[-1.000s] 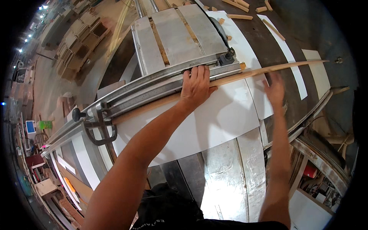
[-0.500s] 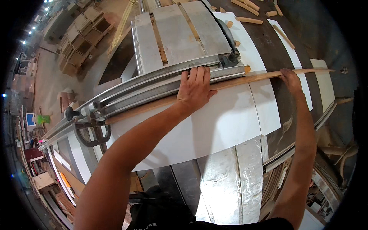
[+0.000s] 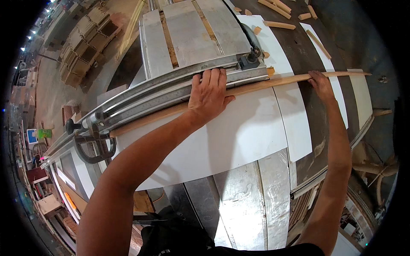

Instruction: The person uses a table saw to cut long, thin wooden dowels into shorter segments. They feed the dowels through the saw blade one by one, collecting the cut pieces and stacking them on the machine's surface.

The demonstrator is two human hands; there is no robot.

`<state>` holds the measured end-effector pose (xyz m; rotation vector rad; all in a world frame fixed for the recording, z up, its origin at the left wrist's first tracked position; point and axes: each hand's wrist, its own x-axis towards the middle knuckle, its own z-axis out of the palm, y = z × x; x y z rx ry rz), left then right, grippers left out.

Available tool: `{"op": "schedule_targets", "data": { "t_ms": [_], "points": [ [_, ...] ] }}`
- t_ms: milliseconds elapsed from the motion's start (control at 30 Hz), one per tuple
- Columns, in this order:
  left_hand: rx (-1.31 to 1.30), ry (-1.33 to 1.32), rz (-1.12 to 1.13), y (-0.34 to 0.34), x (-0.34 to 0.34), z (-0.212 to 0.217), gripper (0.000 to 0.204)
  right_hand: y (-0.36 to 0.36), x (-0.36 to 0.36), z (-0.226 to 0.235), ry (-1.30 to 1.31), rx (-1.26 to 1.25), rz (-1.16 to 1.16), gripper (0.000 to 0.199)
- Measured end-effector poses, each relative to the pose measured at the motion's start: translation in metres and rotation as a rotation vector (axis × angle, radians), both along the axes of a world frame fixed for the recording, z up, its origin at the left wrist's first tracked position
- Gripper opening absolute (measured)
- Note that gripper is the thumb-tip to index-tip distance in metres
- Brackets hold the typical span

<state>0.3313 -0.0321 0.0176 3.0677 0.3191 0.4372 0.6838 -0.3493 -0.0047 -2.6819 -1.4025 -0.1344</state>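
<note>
A long thin wooden strip (image 3: pixel 273 82) lies along the metal fence rail (image 3: pixel 158 91) of a table saw, on top of a white panel (image 3: pixel 239 136). My left hand (image 3: pixel 209 91) presses flat on the strip and the rail near the middle, fingers together. Farther right, my right hand (image 3: pixel 320 83) rests on the strip near its free end, which juts out past the panel. The strip's left end reaches toward a black clamp handle (image 3: pixel 92 141).
The saw's grey sliding table (image 3: pixel 188 34) lies beyond the rail, with a black stop block (image 3: pixel 250 59) at the rail's right end. Short wood offcuts (image 3: pixel 279 17) lie scattered at the back right. Stacked wooden frames (image 3: pixel 85 42) stand on the floor at the far left.
My right hand has slid to the right along the strip, toward its free end. The strip has shifted along the rail. My left hand stays pressed on it.
</note>
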Motion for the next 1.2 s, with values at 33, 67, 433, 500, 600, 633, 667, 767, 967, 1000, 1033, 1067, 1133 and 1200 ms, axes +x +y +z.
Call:
{"op": "schedule_targets", "data": {
  "t_ms": [33, 67, 433, 500, 600, 633, 667, 767, 967, 1000, 1033, 1067, 1133, 1200],
  "points": [
    [0.002, -0.002, 0.003, 0.001, -0.001, 0.000, 0.086, 0.003, -0.004, 0.001, 0.001, 0.000, -0.008, 0.035],
    [0.004, -0.004, 0.007, 0.001, -0.001, 0.000, 0.086, 0.006, -0.007, 0.002, 0.002, 0.000, -0.016, 0.035],
    [0.021, 0.015, 0.006, 0.000, 0.001, 0.001, 0.087, 0.000, -0.004, -0.001, 0.085, 0.060, -0.027, 0.034],
    [0.014, 0.008, 0.004, 0.000, 0.001, 0.000, 0.087, -0.001, -0.003, -0.003, 0.058, 0.047, -0.017, 0.035],
    [0.000, 0.005, 0.004, 0.000, 0.001, 0.000, 0.087, 0.000, -0.003, -0.004, 0.056, 0.024, -0.044, 0.036],
    [-0.007, 0.010, 0.002, 0.000, 0.001, 0.000, 0.087, 0.000, -0.002, -0.004, 0.049, 0.008, -0.050, 0.036],
    [-0.014, 0.015, -0.001, 0.000, 0.002, 0.001, 0.087, -0.001, -0.002, -0.004, 0.042, -0.007, -0.056, 0.036],
    [0.001, 0.051, 0.015, 0.001, 0.000, 0.002, 0.087, 0.010, -0.012, 0.001, 0.045, -0.005, -0.085, 0.036],
    [-0.018, 0.022, 0.007, 0.000, 0.002, 0.002, 0.087, 0.004, -0.007, 0.000, 0.133, 0.028, -0.107, 0.036],
    [-0.022, 0.027, 0.009, 0.000, 0.002, 0.002, 0.087, 0.004, -0.007, 0.000, 0.115, 0.029, -0.090, 0.036],
    [-0.026, 0.032, 0.012, 0.000, 0.002, 0.003, 0.087, 0.005, -0.008, 0.000, 0.098, 0.030, -0.073, 0.036],
    [-0.030, 0.037, 0.014, 0.000, 0.001, 0.002, 0.086, 0.005, -0.008, 0.000, 0.081, 0.032, -0.056, 0.036],
    [-0.034, 0.017, 0.005, 0.000, 0.003, 0.001, 0.086, 0.003, -0.005, -0.002, 0.069, 0.029, -0.053, 0.036],
    [-0.030, 0.010, 0.004, 0.000, 0.003, 0.001, 0.086, 0.001, -0.003, -0.003, 0.062, 0.026, -0.059, 0.035]
  ]
}}
